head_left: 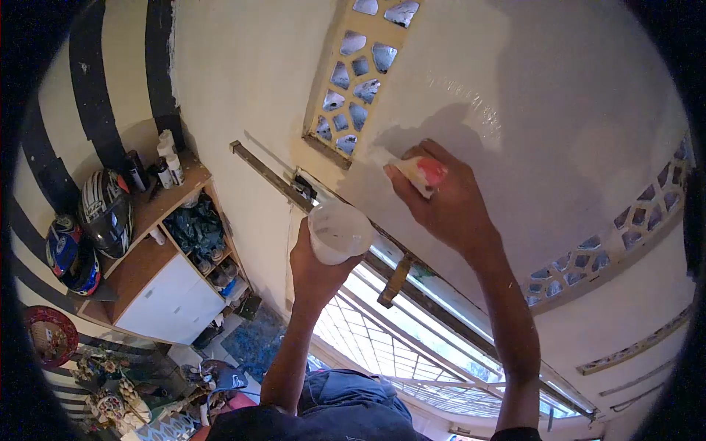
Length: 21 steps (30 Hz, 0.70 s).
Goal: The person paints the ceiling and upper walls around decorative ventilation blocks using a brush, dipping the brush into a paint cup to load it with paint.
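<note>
My left hand (316,273) is wrapped round a white plastic tub (340,234) from below and the side. The tub's open top faces me, and a few dark specks show inside it. My right hand (448,195) is closed round a small pale piece with a pinkish-red patch (432,172), whose kind I cannot tell. It is right at the pale wall (537,125). Above the hand, shiny streaks (471,103) mark the wall, and the hand's shadow falls beside it.
A curtain rod (272,176) with a gold bracket (396,283) runs below the hands, above a barred window (390,331). Openwork vent blocks (353,73) are set in the wall. At left, a wooden cabinet (173,209) carries bottles (169,158) and helmets (105,213).
</note>
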Each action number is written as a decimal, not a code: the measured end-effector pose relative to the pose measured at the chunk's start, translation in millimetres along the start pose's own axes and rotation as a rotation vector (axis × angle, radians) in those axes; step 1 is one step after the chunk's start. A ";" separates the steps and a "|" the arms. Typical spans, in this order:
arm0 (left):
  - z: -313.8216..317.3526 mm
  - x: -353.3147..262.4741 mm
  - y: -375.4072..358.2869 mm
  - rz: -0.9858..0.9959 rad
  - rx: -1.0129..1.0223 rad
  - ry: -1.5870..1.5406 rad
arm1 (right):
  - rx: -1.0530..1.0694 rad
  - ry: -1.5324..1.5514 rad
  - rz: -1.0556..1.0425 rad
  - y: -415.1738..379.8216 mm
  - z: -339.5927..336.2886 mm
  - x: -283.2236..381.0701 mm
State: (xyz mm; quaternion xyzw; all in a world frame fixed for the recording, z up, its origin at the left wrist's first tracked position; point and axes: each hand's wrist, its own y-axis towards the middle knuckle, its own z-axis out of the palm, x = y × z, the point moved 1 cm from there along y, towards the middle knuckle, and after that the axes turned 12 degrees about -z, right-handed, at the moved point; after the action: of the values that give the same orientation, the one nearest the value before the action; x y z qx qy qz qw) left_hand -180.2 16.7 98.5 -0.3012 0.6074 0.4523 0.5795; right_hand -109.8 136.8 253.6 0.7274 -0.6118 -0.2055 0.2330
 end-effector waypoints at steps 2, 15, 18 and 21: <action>-1.4 -1.2 -1.4 0.041 -0.033 0.058 | 0.016 -0.052 -0.051 3.8 -3.4 -6.1; -22.6 16.7 -12.2 -0.099 -0.063 0.023 | 0.121 0.150 0.067 6.3 -14.5 15.2; -28.2 25.5 -17.1 -0.118 -0.064 -0.017 | 0.220 0.117 0.062 -11.1 19.7 8.3; -27.4 33.4 -21.6 -0.093 -0.054 -0.004 | 0.224 -0.093 -0.076 -10.8 26.3 2.7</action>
State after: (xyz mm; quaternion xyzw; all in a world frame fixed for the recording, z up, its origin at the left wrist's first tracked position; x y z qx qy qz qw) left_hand -177.7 -11.4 59.3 -0.3437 0.5790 0.4416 0.5930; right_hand -116.1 133.4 225.9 0.7612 -0.6131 -0.1781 0.1139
